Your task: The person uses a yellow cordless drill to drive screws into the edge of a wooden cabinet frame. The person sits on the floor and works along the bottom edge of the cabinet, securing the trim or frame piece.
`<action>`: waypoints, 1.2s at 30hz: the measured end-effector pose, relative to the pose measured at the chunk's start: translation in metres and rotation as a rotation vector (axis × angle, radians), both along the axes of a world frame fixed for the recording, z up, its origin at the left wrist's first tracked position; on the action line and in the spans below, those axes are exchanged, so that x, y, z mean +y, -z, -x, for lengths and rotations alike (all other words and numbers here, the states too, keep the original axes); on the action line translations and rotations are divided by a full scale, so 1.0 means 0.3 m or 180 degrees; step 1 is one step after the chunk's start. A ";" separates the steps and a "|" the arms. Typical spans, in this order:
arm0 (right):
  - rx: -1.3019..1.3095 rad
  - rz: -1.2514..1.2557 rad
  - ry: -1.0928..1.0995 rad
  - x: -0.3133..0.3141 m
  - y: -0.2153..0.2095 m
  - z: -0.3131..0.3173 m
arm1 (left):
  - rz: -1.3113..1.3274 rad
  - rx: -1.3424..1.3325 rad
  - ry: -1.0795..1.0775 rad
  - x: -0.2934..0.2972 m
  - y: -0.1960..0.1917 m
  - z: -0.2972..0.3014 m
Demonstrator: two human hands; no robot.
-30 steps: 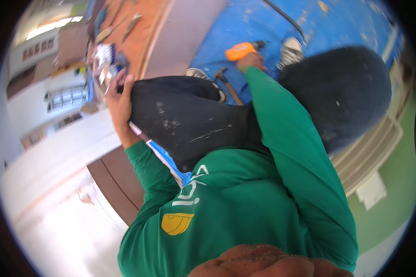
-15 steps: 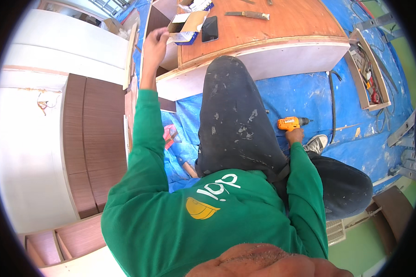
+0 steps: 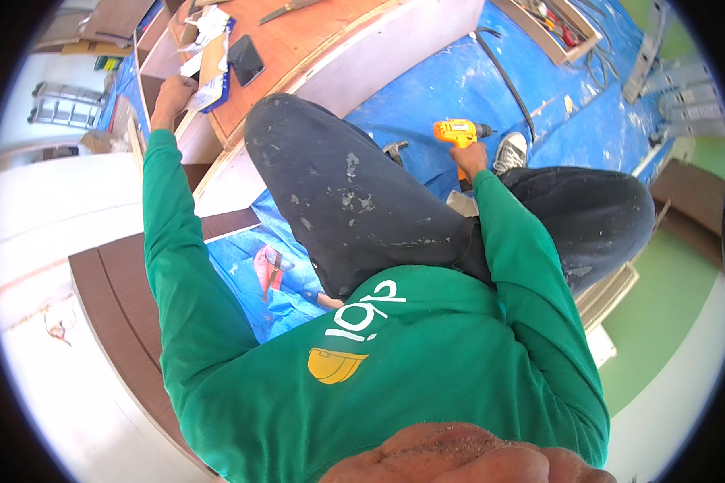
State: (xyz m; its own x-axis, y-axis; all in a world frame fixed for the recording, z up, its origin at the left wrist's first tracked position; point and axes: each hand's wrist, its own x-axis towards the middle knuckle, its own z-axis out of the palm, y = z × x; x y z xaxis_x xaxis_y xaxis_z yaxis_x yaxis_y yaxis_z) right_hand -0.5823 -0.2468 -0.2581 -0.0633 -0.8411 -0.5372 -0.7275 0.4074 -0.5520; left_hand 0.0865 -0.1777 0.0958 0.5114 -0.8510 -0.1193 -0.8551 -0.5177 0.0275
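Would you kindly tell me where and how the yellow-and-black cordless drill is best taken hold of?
The yellow-and-black cordless drill is probably best gripped by its handle, coming from the person's near side, as the right hand does: the body runs crosswise, the handle, mostly covered, runs back toward the person, and the dark chuck points right, away from the fingers.

We've got yellow-orange drill (image 3: 457, 131), bit pointing right, above blue sheet (image 3: 395, 105); we spot blue-and-white box (image 3: 213, 69), brown flap raised, at wooden panel's (image 3: 292, 40) edge.
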 end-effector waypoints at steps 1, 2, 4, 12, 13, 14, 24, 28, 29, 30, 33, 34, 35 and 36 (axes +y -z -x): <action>-0.0143 -0.0018 0.0092 0.008 0.000 0.000 | 0.0014 0.0013 -0.0073 0.012 0.010 -0.032; -0.0282 -0.0014 0.0187 -0.002 0.011 0.011 | 0.0048 0.0033 -0.0144 0.007 0.012 -0.046; -0.0485 0.0046 0.0456 0.000 0.036 0.029 | 0.0050 0.0061 -0.0177 -0.034 0.012 -0.036; -0.1973 0.0281 0.1807 -0.117 -0.116 -0.126 | -0.0297 0.1065 -0.0301 -0.036 0.010 -0.076; -0.2322 0.0147 0.1908 -0.117 -0.199 -0.154 | -0.0418 0.0870 -0.0294 -0.016 0.001 -0.069; -0.2428 0.0144 0.2130 -0.131 -0.227 -0.168 | -0.0513 0.0554 -0.0173 -0.038 -0.013 -0.037; -0.2591 0.0051 0.2620 -0.072 -0.160 -0.211 | -0.0543 -0.0897 0.0432 -0.066 -0.071 0.117; -0.2560 0.0067 0.2477 -0.049 -0.131 -0.206 | -0.0450 -0.0759 0.0382 -0.023 -0.071 0.023; -0.2652 0.0002 0.2489 -0.060 -0.119 -0.193 | -0.0463 -0.0778 0.0319 -0.027 -0.061 0.002; -0.2745 -0.0065 0.2500 -0.072 -0.107 -0.184 | -0.0588 -0.0863 0.0507 -0.018 -0.057 -0.019; -0.2924 -0.0161 0.2563 -0.068 -0.147 -0.149 | -0.0392 -0.0656 0.0548 0.026 -0.071 -0.023; -0.2886 -0.0138 0.2506 -0.066 -0.147 -0.133 | -0.0296 -0.0647 0.0480 0.043 -0.076 -0.024; -0.2848 -0.0116 0.2450 -0.066 -0.148 -0.118 | -0.0201 -0.0638 0.0412 0.057 -0.079 -0.023; -0.2809 -0.0094 0.2395 -0.065 -0.148 -0.104 | -0.0107 -0.0629 0.0344 0.066 -0.084 -0.024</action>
